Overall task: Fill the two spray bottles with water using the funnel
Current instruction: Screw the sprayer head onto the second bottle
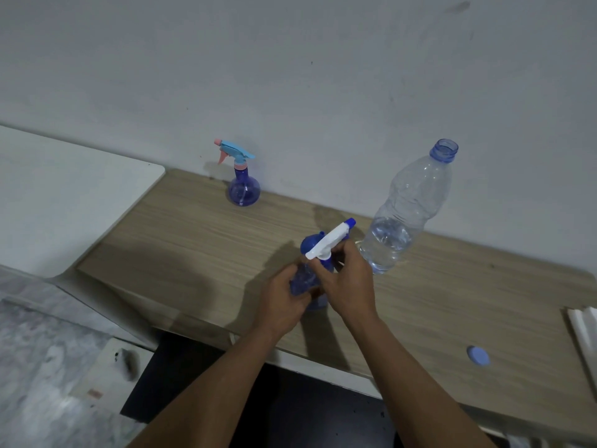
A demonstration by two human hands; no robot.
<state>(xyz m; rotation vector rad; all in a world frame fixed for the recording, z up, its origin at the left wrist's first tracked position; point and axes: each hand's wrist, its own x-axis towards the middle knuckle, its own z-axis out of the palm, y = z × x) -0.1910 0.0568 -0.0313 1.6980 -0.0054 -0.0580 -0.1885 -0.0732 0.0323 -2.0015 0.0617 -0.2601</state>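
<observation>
Wood-grain desk (193, 227) w/ plain grey wall (290, 76) behind, marbled floor (38, 318) btm left.

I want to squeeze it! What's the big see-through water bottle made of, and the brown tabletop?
Big clear water bottle: likely thin plastic, glossy; see-through, crinkled walls. Brown tabletop: looks like wood-grain laminate, matte; straight streaks, maybe real wood.

**Plastics on Matt Wood Grain**

The tabletop (200, 227) is finished in pale, matt wood grain. The water bottle (410, 205) is made of clear, glossy plastic. The far spray bottle (244, 189) and near spray bottle (302, 279) are moulded in translucent blue plastic. The near one's spray head (329, 242) is of smooth white plastic. The wall (290, 76) is painted matt.
</observation>
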